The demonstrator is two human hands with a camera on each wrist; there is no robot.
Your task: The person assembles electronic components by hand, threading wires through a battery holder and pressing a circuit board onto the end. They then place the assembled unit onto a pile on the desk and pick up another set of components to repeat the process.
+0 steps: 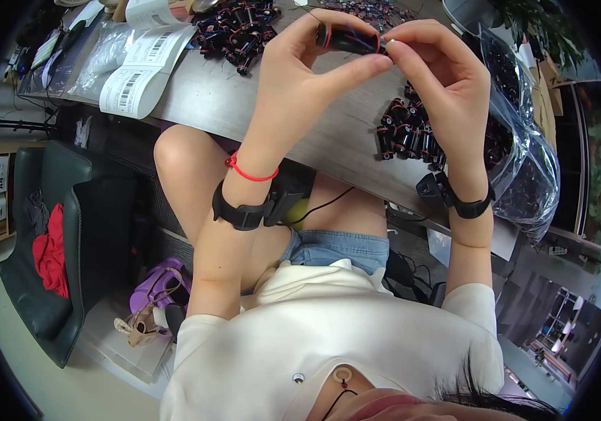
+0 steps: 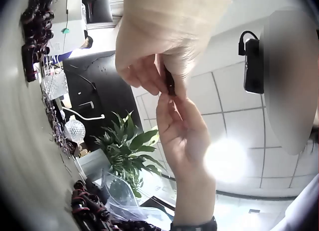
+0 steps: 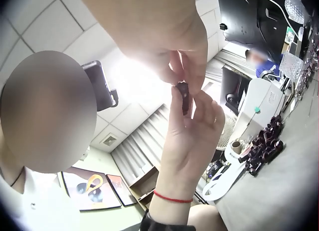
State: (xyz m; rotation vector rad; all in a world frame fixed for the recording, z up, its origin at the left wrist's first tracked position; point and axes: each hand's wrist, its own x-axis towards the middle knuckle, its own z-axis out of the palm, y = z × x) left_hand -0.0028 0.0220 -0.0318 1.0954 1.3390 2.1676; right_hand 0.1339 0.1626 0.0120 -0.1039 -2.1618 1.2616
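Note:
My left hand [image 1: 297, 84], with a red cord at its wrist, grips a small black cylinder [image 1: 349, 42] with red-orange rings near its ends. It is raised above the table. At the cylinder's right end, the thumb and forefinger of my right hand [image 1: 448, 74] pinch the tip, where a tiny pale spot shows. In the left wrist view only a dark strip of the cylinder [image 2: 170, 84] shows between the fingers. From the right wrist, its dark side [image 3: 185, 97] appears above the left palm, and the fingertips of both hands meet around it.
Similar black cylinders lie in a pile [image 1: 234, 31] at the back left and another pile [image 1: 405, 130] below the right hand. Small loose parts [image 1: 363, 10] are scattered at the back. A clear plastic bag [image 1: 525, 175] hangs over the right edge; labelled packets [image 1: 135, 77] lie left on the table [image 1: 202, 102].

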